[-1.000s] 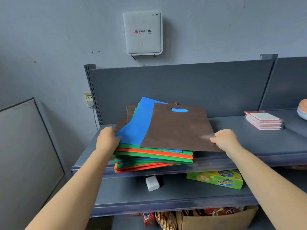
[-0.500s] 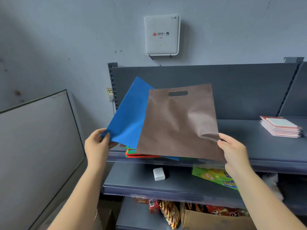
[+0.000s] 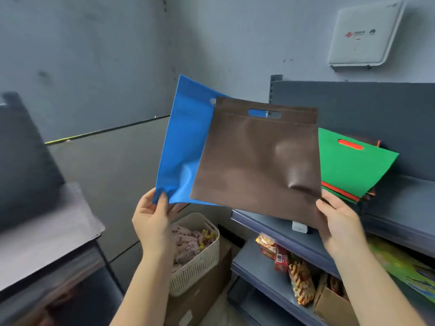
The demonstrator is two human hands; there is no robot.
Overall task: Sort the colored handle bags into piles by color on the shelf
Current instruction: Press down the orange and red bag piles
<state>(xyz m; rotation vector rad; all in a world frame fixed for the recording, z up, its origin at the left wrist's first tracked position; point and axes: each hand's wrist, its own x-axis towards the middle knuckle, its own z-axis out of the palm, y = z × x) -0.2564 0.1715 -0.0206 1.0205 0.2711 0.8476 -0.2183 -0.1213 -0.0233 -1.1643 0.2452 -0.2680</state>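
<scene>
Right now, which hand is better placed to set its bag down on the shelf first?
Right, probably. The right hand pinches the brown bag by its lower corner, close over the shelf edge beside the green-topped stack. The left hand holds the blue bag out past the shelf's end.

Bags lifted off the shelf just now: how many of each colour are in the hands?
Blue bag: 1, in the left hand
Brown bag: 1, in the right hand
Total: 2
</scene>
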